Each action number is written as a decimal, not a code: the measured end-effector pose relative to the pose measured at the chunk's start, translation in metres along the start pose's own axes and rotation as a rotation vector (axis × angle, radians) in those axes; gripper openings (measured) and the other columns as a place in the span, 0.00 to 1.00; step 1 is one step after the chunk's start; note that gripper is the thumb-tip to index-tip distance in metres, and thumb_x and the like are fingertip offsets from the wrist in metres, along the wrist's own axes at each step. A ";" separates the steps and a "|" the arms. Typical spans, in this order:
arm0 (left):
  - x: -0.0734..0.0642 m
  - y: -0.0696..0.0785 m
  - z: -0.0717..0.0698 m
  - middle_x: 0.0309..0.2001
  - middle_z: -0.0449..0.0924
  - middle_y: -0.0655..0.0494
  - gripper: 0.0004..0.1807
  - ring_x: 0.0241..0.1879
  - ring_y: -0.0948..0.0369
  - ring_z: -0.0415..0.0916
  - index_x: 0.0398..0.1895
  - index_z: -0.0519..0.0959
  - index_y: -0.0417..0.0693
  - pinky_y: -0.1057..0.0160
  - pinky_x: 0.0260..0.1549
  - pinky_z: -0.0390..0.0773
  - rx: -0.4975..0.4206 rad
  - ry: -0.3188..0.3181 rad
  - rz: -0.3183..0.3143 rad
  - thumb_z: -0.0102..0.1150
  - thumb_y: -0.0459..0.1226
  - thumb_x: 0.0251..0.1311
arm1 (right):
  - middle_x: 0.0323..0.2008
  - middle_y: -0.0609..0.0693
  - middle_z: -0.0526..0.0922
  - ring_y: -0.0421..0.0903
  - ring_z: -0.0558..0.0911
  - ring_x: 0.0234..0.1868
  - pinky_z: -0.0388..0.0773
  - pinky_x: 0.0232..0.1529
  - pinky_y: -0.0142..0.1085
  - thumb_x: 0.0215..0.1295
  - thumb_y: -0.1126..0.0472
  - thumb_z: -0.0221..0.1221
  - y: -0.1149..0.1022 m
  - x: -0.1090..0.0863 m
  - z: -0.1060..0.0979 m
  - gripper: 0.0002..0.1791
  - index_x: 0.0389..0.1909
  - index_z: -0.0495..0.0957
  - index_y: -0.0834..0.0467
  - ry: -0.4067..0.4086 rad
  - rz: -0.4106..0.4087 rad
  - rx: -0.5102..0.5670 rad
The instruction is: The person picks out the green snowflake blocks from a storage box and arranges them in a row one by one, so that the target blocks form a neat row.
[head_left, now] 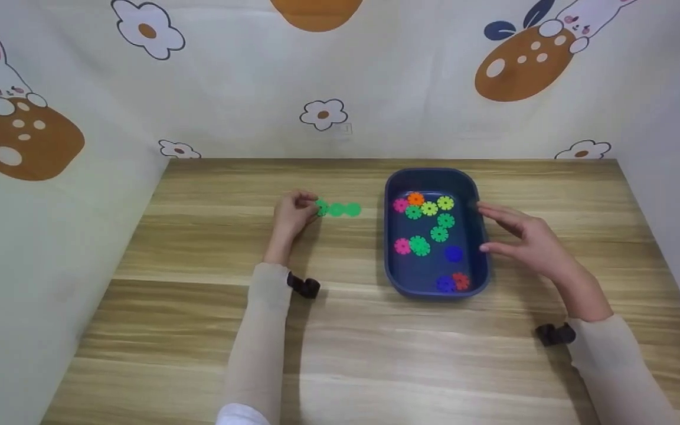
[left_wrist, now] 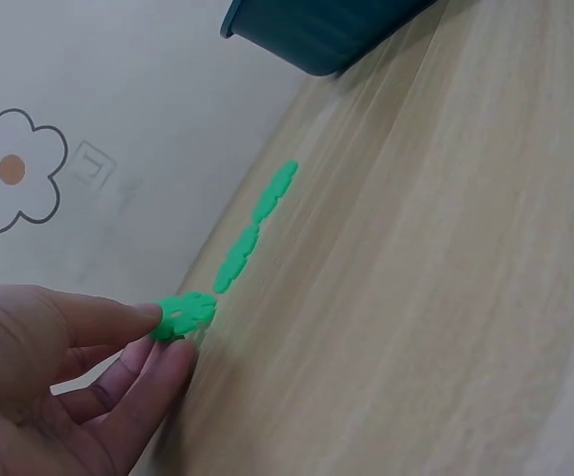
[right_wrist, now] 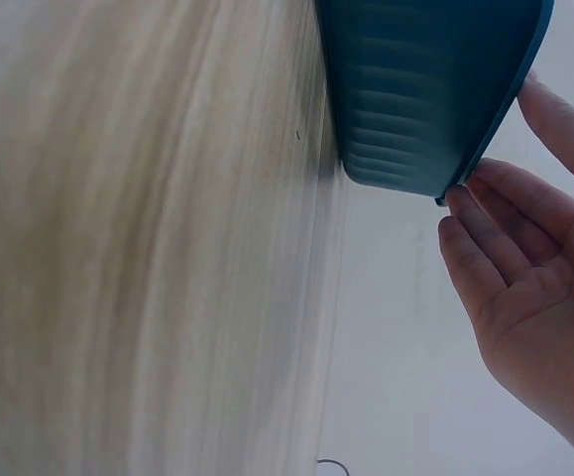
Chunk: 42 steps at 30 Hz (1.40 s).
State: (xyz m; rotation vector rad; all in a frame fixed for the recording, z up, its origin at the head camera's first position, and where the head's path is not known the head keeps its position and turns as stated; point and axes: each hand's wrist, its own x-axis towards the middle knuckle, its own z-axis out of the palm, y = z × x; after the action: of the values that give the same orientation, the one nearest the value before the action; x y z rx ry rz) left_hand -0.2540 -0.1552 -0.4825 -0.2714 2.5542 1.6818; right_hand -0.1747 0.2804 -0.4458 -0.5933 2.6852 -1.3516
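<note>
1. Head view: pinching a green disc (head_left: 322,208) in the left hand (head_left: 294,213), between thumb and fingers, just left of two more green discs (head_left: 353,209) on the table (head_left: 340,354).
2. Over right, touching the blue tray (head_left: 464,227) at its rim with the right hand (head_left: 532,245), fingers nearly straight.

A wood-grain table (head_left: 340,354) carries a tub (head_left: 419,271) and green discs (head_left: 336,209).

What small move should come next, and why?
Probably the left hand should lay its green notched disc flat and let go: it pinches that disc tilted, beside two green discs lying flat on the table.
</note>
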 end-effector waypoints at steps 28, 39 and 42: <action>-0.015 0.026 -0.006 0.54 0.83 0.45 0.15 0.56 0.51 0.80 0.55 0.80 0.42 0.55 0.59 0.78 0.216 -0.001 0.043 0.57 0.38 0.70 | 0.72 0.56 0.69 0.59 0.67 0.72 0.59 0.60 0.10 0.59 0.57 0.70 -0.001 -0.001 0.000 0.36 0.68 0.72 0.56 -0.014 0.036 0.018; -0.024 0.038 0.003 0.51 0.84 0.43 0.15 0.53 0.50 0.82 0.55 0.80 0.40 0.55 0.56 0.80 0.129 -0.010 0.092 0.58 0.35 0.69 | 0.72 0.56 0.70 0.60 0.67 0.72 0.58 0.61 0.10 0.59 0.56 0.70 -0.001 -0.001 0.000 0.36 0.69 0.71 0.57 -0.019 0.029 -0.006; -0.027 0.040 0.006 0.51 0.83 0.44 0.15 0.52 0.50 0.82 0.55 0.80 0.40 0.56 0.55 0.80 0.102 -0.018 0.103 0.58 0.35 0.68 | 0.71 0.57 0.70 0.61 0.68 0.71 0.59 0.61 0.10 0.59 0.58 0.70 0.001 -0.001 0.000 0.36 0.68 0.71 0.59 -0.005 -0.002 -0.019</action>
State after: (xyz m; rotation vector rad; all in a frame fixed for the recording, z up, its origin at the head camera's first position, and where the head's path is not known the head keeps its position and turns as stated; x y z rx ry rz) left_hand -0.2355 -0.1314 -0.4442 -0.1200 2.6728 1.5715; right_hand -0.1739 0.2809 -0.4466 -0.6011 2.6970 -1.3247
